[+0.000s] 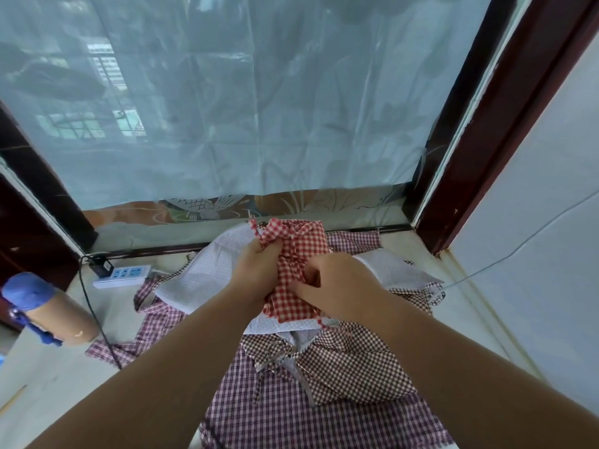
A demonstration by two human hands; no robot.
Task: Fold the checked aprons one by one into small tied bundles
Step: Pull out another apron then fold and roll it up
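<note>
A white power strip lies at far left on the window sill. Moving right, our left hand is curled tight around the upper edge of the red checked apron, which is folded small and held above a heap of other aprons. Our right hand pinches its cloth lower down, seemingly at a tie string. We judge that tying is under way, and the string next needs drawing snug and knotting. Nearer us lies a brown checked bundle, already tied.

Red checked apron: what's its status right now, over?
Left hand grips red checked apron near its top. Right hand grips its middle. Apron folded small, over the other aprons. Nothing blocking the hands.
</note>
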